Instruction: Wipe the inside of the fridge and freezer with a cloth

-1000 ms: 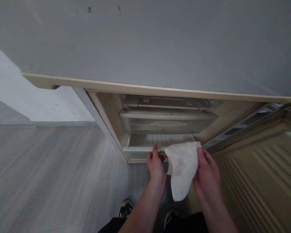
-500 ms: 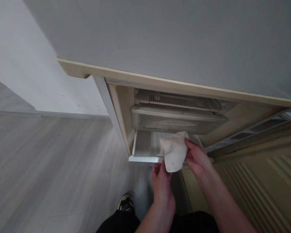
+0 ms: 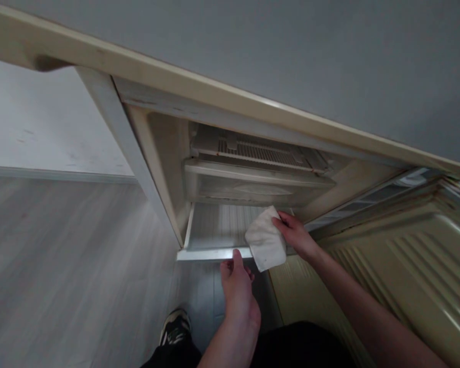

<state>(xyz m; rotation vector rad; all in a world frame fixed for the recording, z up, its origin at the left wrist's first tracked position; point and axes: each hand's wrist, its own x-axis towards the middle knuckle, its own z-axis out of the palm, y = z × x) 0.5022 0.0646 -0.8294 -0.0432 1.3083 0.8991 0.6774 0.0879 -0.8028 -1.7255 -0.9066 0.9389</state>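
Observation:
My right hand pinches a white cloth, which hangs over the front right part of a pulled-out drawer in the lower compartment of a fridge. My left hand is at the middle of the drawer's front rim, its thumb on the rim and its fingers curled below it. Ribbed lines run along the drawer's pale bottom. Part of the drawer's right side is hidden by the cloth and my right hand.
Above sits a closed translucent drawer, under a slatted vent panel. The open lower door stands to the right, with ribbed lining. The upper door overhangs the compartment. Grey wood-look floor and a shoe lie below.
My left hand has left the cloth and moved left to the drawer's front rim. The cloth now hangs from my right hand alone. My view has shifted closer to the fridge.

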